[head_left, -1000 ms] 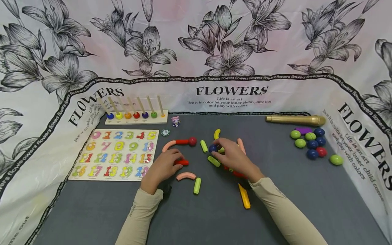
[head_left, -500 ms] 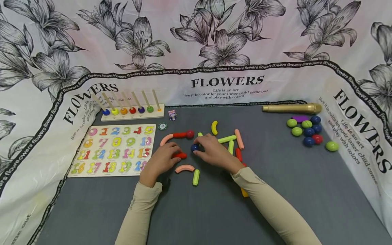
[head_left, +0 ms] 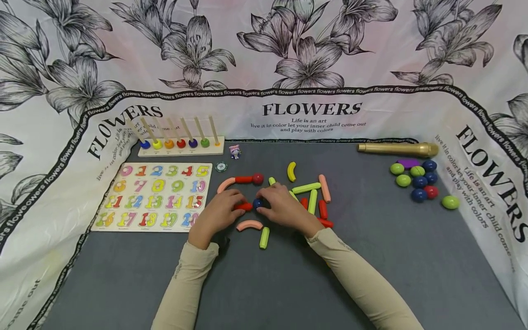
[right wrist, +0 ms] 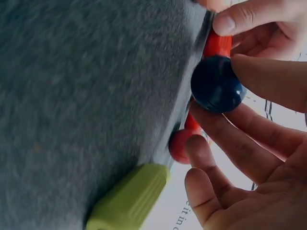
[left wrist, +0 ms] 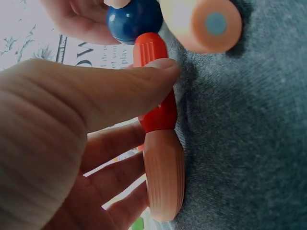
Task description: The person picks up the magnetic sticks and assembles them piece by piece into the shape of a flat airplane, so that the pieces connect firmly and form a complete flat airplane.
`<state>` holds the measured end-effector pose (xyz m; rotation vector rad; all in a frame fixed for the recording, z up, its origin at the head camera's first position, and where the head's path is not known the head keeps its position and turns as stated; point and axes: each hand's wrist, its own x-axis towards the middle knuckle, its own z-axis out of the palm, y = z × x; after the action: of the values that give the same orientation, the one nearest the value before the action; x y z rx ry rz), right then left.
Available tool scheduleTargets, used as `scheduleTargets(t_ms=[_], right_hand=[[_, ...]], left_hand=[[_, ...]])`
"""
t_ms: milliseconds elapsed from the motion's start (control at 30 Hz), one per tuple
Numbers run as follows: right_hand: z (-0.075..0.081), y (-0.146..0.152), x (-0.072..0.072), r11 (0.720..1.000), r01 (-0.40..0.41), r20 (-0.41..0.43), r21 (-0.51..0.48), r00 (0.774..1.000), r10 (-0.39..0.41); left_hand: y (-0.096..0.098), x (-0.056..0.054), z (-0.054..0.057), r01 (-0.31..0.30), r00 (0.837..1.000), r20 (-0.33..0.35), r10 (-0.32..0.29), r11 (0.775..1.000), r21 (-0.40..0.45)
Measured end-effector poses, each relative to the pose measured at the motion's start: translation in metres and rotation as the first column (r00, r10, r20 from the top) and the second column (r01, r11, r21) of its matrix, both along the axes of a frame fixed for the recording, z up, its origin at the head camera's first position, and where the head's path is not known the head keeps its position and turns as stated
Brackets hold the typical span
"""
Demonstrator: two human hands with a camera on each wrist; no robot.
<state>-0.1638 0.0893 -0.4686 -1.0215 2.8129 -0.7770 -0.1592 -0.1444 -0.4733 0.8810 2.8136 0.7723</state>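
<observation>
My left hand (head_left: 219,214) pinches a short red rod (left wrist: 162,114) between thumb and fingers. In the left wrist view a peach-coloured rod (left wrist: 164,178) adjoins its near end. A dark blue ball (right wrist: 216,85) is pinched by my right hand (head_left: 285,207), right at the red rod's other end. Behind my hands lies a chain of a curved peach piece (head_left: 225,184), a red rod (head_left: 244,179) and a red ball (head_left: 257,178). Another curved peach piece (head_left: 249,224) and a light green rod (head_left: 264,238) are in front of them.
Several green, red and peach rods lie around my right hand, including a green rod (head_left: 306,188). A number board (head_left: 150,197) and a peg stand (head_left: 181,150) are left. Blue, green and red balls (head_left: 419,195) and a gold microphone (head_left: 398,149) are at the right.
My right hand has carried the blue ball leftward, from among the green rods to the end of the red rod. My left hand has stayed on the red rod.
</observation>
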Motion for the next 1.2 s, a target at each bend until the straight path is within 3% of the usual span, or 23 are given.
scheduleTargets(t_ms=[233,500,633,800,967,1200], right_hand=[[0.0,-0.001,0.003,0.999,-0.005,-0.041,0.033,0.999,0.006],[0.005,0.004,0.021,1.0,0.004,-0.197,-0.015,0.98,-0.007],[0.004,0.007,0.031,0.999,0.008,-0.209,-0.044,0.978,-0.017],[-0.001,-0.004,0.041,0.996,-0.087,-0.189,-0.013,0.978,0.083],[-0.009,-0.011,0.047,0.986,-0.15,-0.221,0.076,0.962,0.163],[-0.013,-0.007,0.047,0.993,-0.07,-0.253,0.092,0.963,0.091]], left_hand=[[0.0,-0.001,0.002,0.005,1.0,-0.018,-0.005,1.0,-0.01],[0.002,0.0,0.001,-0.001,1.0,-0.005,0.001,1.0,-0.011],[0.001,0.0,0.001,-0.001,1.0,0.002,0.001,1.0,-0.016],[-0.001,0.001,0.0,-0.023,1.0,-0.008,0.023,1.0,-0.002],[0.001,0.002,-0.003,-0.005,1.0,0.002,0.005,1.0,0.002],[0.001,0.001,-0.003,-0.02,1.0,-0.007,0.019,1.0,-0.004]])
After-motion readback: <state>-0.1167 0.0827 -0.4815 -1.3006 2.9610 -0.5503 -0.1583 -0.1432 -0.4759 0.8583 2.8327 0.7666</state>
